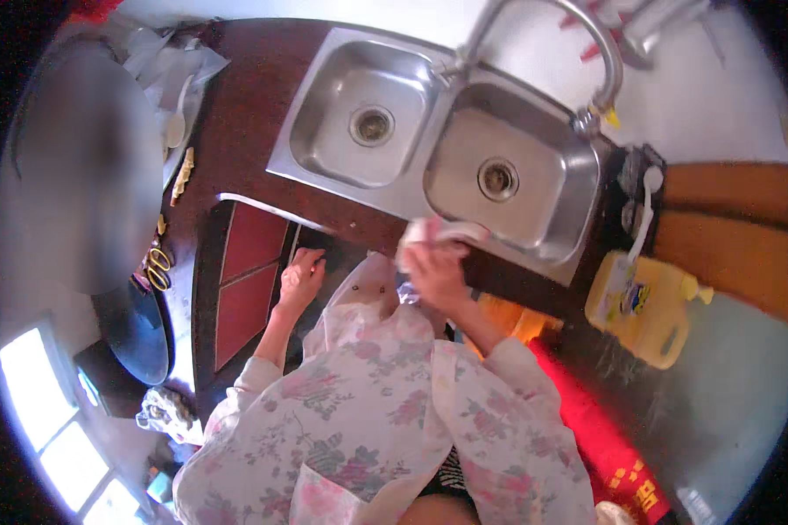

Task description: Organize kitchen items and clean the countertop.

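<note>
My right hand [435,279] is shut on a crumpled white-and-pink cloth [443,231], held against the front rim of the steel double sink [410,203]. The cloth is slightly blurred and partly covered by my fingers. To the left, my left hand [303,279] hangs in front of the counter with loosely curled fingers and nothing visible in it. Beside it are red cabinet panels [246,289]. The left basin [341,85] and the larger right basin [532,125] each show a round drain.
A curved faucet [612,65] rises behind the right basin. A yellow jug [637,308] and a white long-handled utensil [645,213] are at the right. Gold-handled scissors [159,269], a dark round lid or pan [138,335] and a plastic bag [171,72] are at the left.
</note>
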`<state>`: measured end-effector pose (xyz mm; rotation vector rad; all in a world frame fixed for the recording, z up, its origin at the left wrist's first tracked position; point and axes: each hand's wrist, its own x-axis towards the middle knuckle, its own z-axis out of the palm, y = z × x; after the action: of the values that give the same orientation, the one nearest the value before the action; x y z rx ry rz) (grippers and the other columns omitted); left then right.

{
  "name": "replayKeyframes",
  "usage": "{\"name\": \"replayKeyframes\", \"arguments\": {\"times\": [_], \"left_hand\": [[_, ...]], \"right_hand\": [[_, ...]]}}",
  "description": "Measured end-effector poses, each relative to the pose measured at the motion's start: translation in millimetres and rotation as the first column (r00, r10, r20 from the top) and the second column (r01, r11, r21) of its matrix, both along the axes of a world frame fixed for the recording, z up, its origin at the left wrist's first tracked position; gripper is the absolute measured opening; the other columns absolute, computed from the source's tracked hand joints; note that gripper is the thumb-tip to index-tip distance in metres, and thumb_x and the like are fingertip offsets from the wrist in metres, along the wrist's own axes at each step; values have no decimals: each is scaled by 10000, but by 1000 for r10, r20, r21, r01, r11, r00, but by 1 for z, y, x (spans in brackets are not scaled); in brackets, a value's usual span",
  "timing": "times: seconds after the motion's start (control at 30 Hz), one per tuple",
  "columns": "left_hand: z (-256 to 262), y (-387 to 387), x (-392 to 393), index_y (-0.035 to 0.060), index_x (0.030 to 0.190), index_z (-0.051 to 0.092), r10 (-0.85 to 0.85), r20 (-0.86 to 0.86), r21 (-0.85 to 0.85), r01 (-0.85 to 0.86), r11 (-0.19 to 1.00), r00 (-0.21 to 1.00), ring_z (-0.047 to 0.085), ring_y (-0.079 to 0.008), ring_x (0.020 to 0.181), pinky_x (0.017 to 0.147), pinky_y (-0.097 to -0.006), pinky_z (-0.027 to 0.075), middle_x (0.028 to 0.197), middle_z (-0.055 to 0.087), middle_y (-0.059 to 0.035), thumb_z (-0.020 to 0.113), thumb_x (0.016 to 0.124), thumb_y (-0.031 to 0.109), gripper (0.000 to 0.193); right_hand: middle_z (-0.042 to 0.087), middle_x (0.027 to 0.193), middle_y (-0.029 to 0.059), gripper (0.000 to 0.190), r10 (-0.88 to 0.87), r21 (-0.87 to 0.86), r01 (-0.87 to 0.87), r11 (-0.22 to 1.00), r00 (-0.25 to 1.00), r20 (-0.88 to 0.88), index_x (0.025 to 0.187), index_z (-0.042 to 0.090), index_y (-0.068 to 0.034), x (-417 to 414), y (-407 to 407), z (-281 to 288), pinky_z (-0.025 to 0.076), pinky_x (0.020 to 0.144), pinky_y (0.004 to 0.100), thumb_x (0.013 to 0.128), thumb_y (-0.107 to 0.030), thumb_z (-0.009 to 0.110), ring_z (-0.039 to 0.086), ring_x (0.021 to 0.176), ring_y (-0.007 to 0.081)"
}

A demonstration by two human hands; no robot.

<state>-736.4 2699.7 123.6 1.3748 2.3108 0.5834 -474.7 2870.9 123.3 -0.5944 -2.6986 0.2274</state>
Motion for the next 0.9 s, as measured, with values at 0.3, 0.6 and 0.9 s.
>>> {"name": "replayKeyframes", "arguments": {"times": [0.3, 0.6, 0.9], "left_hand": [[38, -8, -59, 31, 1055, 641, 322, 39, 131, -325, 937, 946, 639, -238, 694, 605, -355, 505, 864, 628, -113, 654, 865, 134, 217], [51, -41, -106, 21, 1115, 629, 453, -124, 161, -433, 887, 883, 646, -287, 768, 639, -365, 506, 961, 650, -137, 577, 908, 82, 221], [57, 14, -133, 25, 1128, 632, 269, -75, 224, -246, 943, 960, 639, -265, 761, 570, -319, 499, 970, 649, -151, 580, 910, 52, 226]], "right_hand": [[493, 1229, 104, 340, 447, 101, -444, 890, 894, -14, 1149, 543, -98, -255, 38, 9, 401, 878, 452, 858, -268, 497, 499, 1099, 247], [525, 1150, 253, 281, -25, 178, 32, 984, 999, -42, 1061, 577, -39, -382, 185, 5, 481, 747, 569, 819, -179, 558, 446, 1197, 484], [594, 1093, 203, 338, -655, 391, 529, 753, 556, 511, 1034, 693, -10, -323, 280, 15, 477, 662, 534, 789, -226, 606, 551, 1000, 362]]}}
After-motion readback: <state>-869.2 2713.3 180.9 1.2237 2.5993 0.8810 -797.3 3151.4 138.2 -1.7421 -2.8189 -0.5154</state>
